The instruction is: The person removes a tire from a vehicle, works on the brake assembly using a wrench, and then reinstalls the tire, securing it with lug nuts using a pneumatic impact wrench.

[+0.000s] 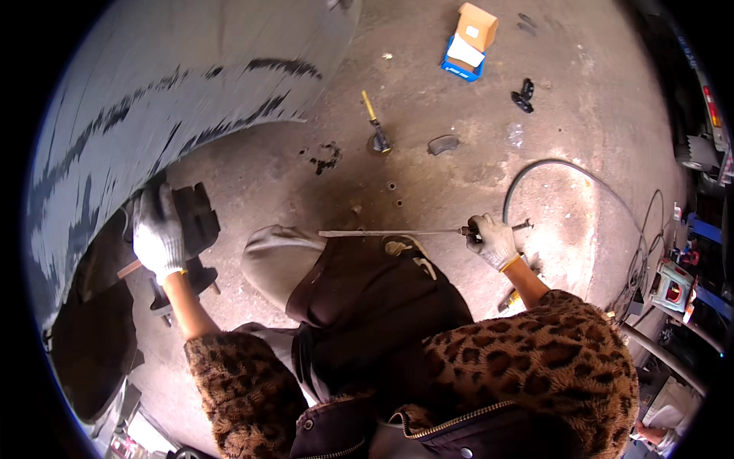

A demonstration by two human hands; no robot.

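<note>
My left hand [158, 233], in a white knit glove with darkened fingers, lies with fingers stretched out against a dark metal part [196, 218] inside the wheel arch. Its fingertips are partly in shadow. A grey car fender [191, 84] with dark scraped patches curves above it. Over on the right, my gloved right hand [492, 241] is closed around the dark handle of a long flat file-like tool [390, 232]. The narrow blade points left across my dark-clothed lap, toward my grey-covered knee [279, 260].
Ahead on the concrete floor lie a yellow-handled tool [375, 122], a curved brake pad [443, 144], dark pads [524, 96] and an opened blue-and-orange box [465, 57]. A black hose [558, 162] loops at the right, near a grey-and-red machine [673, 284].
</note>
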